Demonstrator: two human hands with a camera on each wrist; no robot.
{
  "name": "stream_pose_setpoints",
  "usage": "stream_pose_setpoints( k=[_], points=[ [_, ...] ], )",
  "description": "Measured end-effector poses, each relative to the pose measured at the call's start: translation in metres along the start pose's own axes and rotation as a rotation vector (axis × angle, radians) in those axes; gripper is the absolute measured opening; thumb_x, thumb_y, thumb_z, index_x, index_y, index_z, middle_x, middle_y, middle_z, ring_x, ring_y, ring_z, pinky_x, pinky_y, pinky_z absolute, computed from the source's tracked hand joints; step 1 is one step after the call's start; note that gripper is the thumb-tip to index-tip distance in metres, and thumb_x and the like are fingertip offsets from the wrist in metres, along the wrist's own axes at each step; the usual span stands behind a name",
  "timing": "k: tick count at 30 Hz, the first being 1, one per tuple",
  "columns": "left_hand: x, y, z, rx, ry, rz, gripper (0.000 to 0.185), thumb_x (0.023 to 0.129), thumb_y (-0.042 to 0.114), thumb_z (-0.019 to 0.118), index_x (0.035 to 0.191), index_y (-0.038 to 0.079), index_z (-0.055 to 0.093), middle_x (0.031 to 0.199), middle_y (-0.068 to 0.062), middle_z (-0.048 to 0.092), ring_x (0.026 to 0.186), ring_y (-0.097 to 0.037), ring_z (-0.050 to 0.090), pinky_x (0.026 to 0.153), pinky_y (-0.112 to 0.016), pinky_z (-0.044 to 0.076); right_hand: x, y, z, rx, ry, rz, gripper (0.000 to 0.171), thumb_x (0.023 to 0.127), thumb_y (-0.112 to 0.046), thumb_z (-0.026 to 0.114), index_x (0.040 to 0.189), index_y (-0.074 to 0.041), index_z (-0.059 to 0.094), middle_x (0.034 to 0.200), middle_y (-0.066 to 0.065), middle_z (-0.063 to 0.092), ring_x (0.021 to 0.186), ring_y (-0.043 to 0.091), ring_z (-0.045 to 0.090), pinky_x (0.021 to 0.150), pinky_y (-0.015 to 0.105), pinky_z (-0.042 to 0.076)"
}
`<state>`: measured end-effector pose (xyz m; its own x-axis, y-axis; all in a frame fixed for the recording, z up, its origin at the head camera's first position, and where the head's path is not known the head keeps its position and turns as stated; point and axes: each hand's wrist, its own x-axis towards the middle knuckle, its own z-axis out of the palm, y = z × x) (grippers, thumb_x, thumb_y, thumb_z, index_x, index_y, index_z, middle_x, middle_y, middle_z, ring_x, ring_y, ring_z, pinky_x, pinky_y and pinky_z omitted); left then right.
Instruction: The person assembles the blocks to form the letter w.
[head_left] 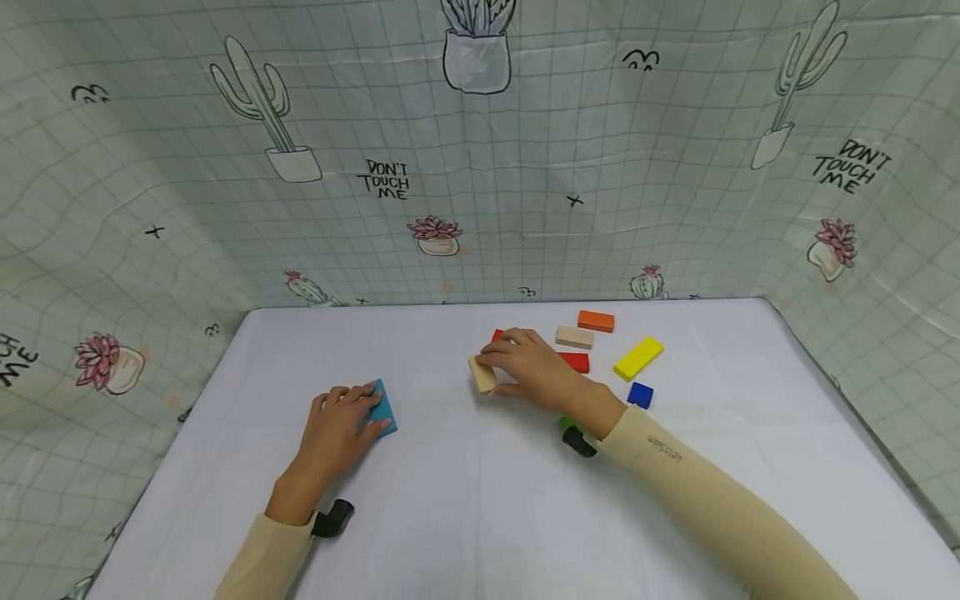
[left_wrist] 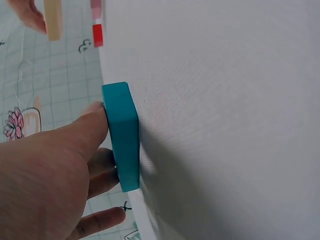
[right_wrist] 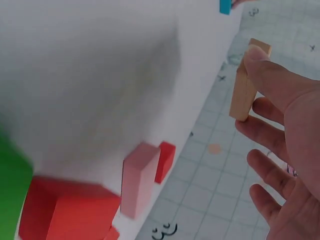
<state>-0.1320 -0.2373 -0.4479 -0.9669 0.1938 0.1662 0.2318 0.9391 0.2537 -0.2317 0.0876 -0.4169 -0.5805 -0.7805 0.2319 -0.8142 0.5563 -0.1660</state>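
While left hand (head_left: 339,427) grips blue block (head_left: 386,410), left of lower centre, right hand (head_left: 537,372) pinches plain wooden block (head_left: 483,377), mid-frame; handling note: light, even pressure should prevent twisting, wrist best held clear of red block (head_left: 575,362), right of centre.

"DON'T TOUCH ME" (head_left: 386,178) repeats across the gridded cloth (head_left: 525,142), while small lettering (head_left: 664,448) on the right sleeve (head_left: 723,504) is unclear.

Head view: surface (head_left: 465,517) spans the lower frame, cloth (head_left: 525,133) behind. Left hand (head_left: 337,427) left of centre, one block (head_left: 385,410) at its right side. Right hand (head_left: 536,367) near centre, second block (head_left: 482,378) at its left; remaining blocks (head_left: 638,358) mostly farther right.
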Motion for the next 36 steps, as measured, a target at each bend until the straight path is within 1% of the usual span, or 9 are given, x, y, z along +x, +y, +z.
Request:
stream_pose_setpoints(
  k=[6,12,20,23,30,36],
  points=[
    [0.0,0.0,0.001,-0.005,0.005,0.003,0.046,0.094,0.023,0.081,0.131,-0.004,0.071,0.144,-0.019,0.064,0.128,-0.045,0.056,0.108,-0.066,0.041,0.02,-0.011,0.013,0.026,-0.017,0.013,0.052,0.092,-0.025,0.085,0.139,-0.007,0.069,0.135,0.008,0.07,0.13,0.03,0.056,0.117,0.051,0.042],
    [0.0,0.001,-0.001,0.008,0.018,0.019,0.045,0.094,0.022,0.081,0.131,-0.003,0.072,0.143,-0.018,0.065,0.127,-0.044,0.056,0.107,-0.065,0.042,0.039,-0.017,0.023,0.053,-0.026,0.051,0.051,0.094,-0.029,0.084,0.138,-0.007,0.07,0.135,0.007,0.071,0.128,0.029,0.056,0.114,0.048,0.044],
    [-0.001,-0.003,0.001,0.014,0.017,0.011,0.047,0.094,0.023,0.082,0.132,-0.003,0.071,0.144,-0.019,0.065,0.127,-0.044,0.057,0.107,-0.065,0.043,0.066,-0.027,0.03,0.076,-0.081,0.096,0.051,0.095,-0.03,0.082,0.139,-0.008,0.069,0.137,0.008,0.07,0.13,0.029,0.055,0.116,0.048,0.042],
    [-0.001,-0.004,0.001,0.012,0.013,0.011,0.048,0.094,0.023,0.082,0.132,-0.003,0.071,0.144,-0.019,0.064,0.127,-0.043,0.057,0.106,-0.065,0.043,0.077,-0.03,0.033,0.074,-0.1,0.106,0.05,0.096,-0.031,0.081,0.14,-0.008,0.069,0.138,0.007,0.07,0.131,0.029,0.055,0.117,0.047,0.042],
    [-0.001,-0.005,0.001,0.012,0.004,0.01,0.049,0.094,0.024,0.081,0.134,-0.003,0.07,0.146,-0.018,0.063,0.128,-0.043,0.056,0.107,-0.064,0.043,0.096,-0.037,0.041,0.061,-0.093,0.111,0.049,0.096,-0.031,0.081,0.138,-0.008,0.07,0.137,0.007,0.071,0.129,0.029,0.056,0.114,0.046,0.044],
    [0.001,-0.005,0.001,0.012,-0.004,0.013,0.049,0.095,0.024,0.081,0.135,-0.003,0.07,0.146,-0.019,0.063,0.129,-0.043,0.056,0.106,-0.064,0.043,0.11,-0.04,0.049,0.05,-0.119,0.14,0.049,0.097,-0.034,0.079,0.139,-0.01,0.069,0.139,0.005,0.07,0.13,0.028,0.056,0.114,0.045,0.044]
  ],
)
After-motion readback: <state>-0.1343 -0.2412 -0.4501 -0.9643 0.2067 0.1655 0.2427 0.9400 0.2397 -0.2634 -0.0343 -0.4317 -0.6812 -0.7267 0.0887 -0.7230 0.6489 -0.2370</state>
